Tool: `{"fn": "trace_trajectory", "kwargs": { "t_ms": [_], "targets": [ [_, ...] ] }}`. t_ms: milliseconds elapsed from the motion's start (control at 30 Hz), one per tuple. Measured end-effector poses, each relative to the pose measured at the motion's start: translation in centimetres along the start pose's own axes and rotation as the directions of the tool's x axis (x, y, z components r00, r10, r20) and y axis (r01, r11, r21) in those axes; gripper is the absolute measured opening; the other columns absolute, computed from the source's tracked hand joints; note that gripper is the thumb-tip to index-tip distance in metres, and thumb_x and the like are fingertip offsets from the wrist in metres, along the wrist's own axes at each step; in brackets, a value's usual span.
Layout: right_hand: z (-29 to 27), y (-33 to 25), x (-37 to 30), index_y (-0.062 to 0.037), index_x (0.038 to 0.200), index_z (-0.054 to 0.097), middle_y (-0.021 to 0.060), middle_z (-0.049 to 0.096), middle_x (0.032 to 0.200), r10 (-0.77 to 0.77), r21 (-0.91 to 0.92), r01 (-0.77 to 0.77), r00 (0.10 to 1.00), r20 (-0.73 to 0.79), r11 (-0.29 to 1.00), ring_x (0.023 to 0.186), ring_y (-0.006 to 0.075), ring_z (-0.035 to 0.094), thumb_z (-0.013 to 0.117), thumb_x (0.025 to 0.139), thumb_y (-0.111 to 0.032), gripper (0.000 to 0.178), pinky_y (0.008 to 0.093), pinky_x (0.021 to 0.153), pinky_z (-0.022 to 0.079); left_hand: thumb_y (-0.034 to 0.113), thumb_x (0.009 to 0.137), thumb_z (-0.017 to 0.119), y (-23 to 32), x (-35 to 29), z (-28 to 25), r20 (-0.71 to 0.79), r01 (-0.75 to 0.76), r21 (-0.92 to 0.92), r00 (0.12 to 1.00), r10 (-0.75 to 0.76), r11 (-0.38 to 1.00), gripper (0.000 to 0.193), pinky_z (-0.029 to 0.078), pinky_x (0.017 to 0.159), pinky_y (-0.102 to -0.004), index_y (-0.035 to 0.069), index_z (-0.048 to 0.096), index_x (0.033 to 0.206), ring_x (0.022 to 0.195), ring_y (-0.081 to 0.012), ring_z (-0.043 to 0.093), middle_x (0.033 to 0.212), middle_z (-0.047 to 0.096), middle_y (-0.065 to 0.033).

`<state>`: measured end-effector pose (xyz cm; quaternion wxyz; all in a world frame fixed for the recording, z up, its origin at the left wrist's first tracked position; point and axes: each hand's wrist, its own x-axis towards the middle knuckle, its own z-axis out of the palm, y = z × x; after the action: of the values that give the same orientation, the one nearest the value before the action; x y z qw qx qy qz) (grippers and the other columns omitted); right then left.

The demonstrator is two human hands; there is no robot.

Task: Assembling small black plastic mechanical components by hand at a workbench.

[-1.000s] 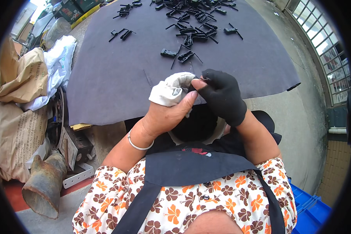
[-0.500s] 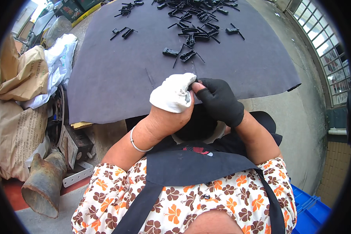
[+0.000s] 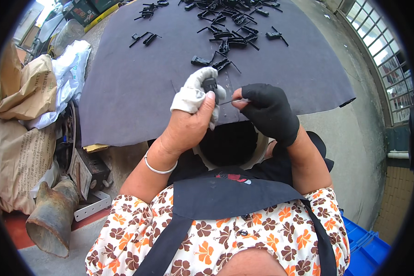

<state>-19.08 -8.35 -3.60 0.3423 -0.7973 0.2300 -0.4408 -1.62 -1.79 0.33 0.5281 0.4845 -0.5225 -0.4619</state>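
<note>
The white-gloved left hand (image 3: 193, 99), forearm slanting in from 7 o'clock, grips a small black component (image 3: 209, 85) over the grey-covered table (image 3: 138, 96), bare thumb pressed against it. At its 3 o'clock, the black-gloved right hand (image 3: 271, 108), wrist turned inward, pinches a thin rod (image 3: 244, 100) pointing toward 9 o'clock; whether its tip touches the component, I cannot tell. At 9 o'clock, small dark print covers a brown paper sack (image 3: 23, 161); beyond, a white plastic bag (image 3: 76, 62) bears blue lettering. Black parts (image 3: 234, 42) lie scattered toward 12 o'clock.
</note>
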Motion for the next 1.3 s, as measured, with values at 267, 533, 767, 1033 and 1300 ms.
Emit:
{"fn": "trace_trajectory", "kwargs": {
  "t_ms": [267, 533, 767, 1033, 1300],
  "targets": [
    [-0.1, -2.2, 0.6, -0.0022, 0.089, 0.062, -0.0043, 0.052, 0.071, 0.317, 0.163, -0.323, 0.946, 0.060, 0.932, 0.067, 0.0054, 0.045, 0.068, 0.077, -0.005, 0.014, 0.0226, 0.061, 0.041, 0.003, 0.088, 0.046, -0.3, -0.4, 0.5, 0.190, -0.047, 0.118, 0.981, 0.024, 0.992, 0.026, 0.036, 0.054, -0.0170, -0.005, 0.046, 0.113, 0.056, -0.0024, 0.043, 0.063, 0.051, 0.0030],
    [-0.3, -2.4, 0.6, 0.0025, 0.089, 0.059, 0.0076, 0.056, 0.066, 0.351, 0.054, -0.373, 0.906, 0.236, 0.926, 0.065, 0.0093, 0.048, 0.053, 0.090, -0.017, 0.020, 0.0278, 0.062, 0.042, -0.002, 0.085, 0.048, -2.1, -0.5, 1.2, 0.134, -0.280, 0.350, 0.960, 0.248, 0.894, 0.014, 0.042, 0.066, -0.0228, -0.003, 0.052, 0.099, 0.072, -0.0109, 0.050, 0.085, 0.055, -0.0082],
    [0.3, -1.8, 0.1, 0.0025, 0.090, 0.061, 0.0093, 0.061, 0.070, 0.228, 0.169, -0.271, 0.944, 0.236, 0.948, 0.064, 0.0103, 0.049, 0.053, 0.089, -0.016, 0.020, 0.0300, 0.062, 0.043, 0.008, 0.082, 0.054, 0.3, -1.6, 0.7, 0.327, -0.372, 0.665, 0.925, 0.195, 0.648, 0.022, 0.049, 0.066, -0.0388, -0.003, 0.053, 0.101, 0.074, -0.0369, 0.060, 0.087, 0.058, -0.0205],
    [-1.8, -1.9, 1.0, 0.0021, 0.078, 0.056, 0.0048, 0.045, 0.060, 0.385, 0.067, -0.416, 0.882, 0.274, 0.907, 0.059, 0.0092, 0.040, 0.055, 0.088, -0.018, 0.022, 0.0281, 0.057, 0.038, 0.015, 0.085, 0.053, 0.0, 4.3, -4.0, 0.199, -0.274, 0.939, 0.927, 0.319, 0.209, 0.026, 0.049, 0.072, -0.0424, 0.006, 0.057, 0.108, 0.087, -0.0383, 0.059, 0.098, 0.061, -0.0193],
    [-0.1, -0.8, 0.6, -0.0005, 0.080, 0.058, 0.0097, 0.051, 0.062, 0.282, -0.138, -0.266, 0.953, 0.112, 0.954, 0.056, 0.0141, 0.047, 0.063, 0.082, -0.018, 0.019, 0.0298, 0.055, 0.041, 0.012, 0.079, 0.061, -2.6, 7.0, -4.7, 0.177, -0.193, 0.977, 0.972, 0.157, 0.089, 0.017, 0.049, 0.071, -0.0408, 0.006, 0.060, 0.096, 0.083, -0.0341, 0.061, 0.088, 0.063, -0.0159]
  ]
}}
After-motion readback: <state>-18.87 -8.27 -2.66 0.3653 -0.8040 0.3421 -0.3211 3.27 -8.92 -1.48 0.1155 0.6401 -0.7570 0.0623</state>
